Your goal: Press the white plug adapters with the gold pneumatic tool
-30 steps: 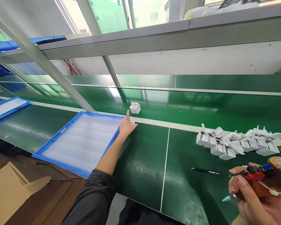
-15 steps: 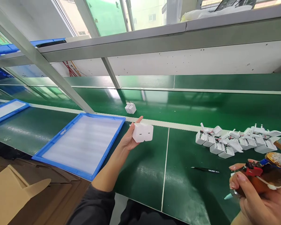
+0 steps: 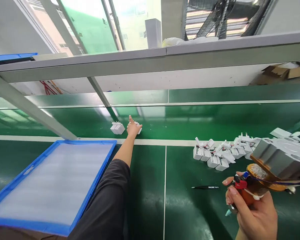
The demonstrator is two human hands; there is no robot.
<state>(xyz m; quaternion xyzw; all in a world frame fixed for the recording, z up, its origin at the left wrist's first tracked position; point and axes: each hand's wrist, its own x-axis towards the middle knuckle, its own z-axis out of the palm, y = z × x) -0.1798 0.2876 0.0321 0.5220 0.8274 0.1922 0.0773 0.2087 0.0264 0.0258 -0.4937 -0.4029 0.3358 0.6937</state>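
Note:
My left hand (image 3: 133,128) reaches over to the far green strip, fingers around white plug adapters (image 3: 139,128) that it mostly hides. Just left of it stands another small group of white adapters (image 3: 117,128), prongs up. At the lower right, my right hand (image 3: 252,208) is closed around a handheld tool (image 3: 252,195) with an amber body, a red switch and a pale green tip pointing down. A grey metal block (image 3: 285,155) sits at the tool's upper end. Beyond it are several opened white adapter housings (image 3: 221,153), their lids tilted and wires showing.
A blue-framed tray with a white sheet (image 3: 55,180) lies left of my forearm. A black pen-like tool (image 3: 205,187) rests on the green bench (image 3: 180,206). Above the far strip runs a grey shelf beam (image 3: 145,68); a cardboard box (image 3: 283,73) is at the back right.
My left hand has moved away from me to the far strip, taking the white adapters from above the near bench. The view has shifted; my right hand still holds the tool.

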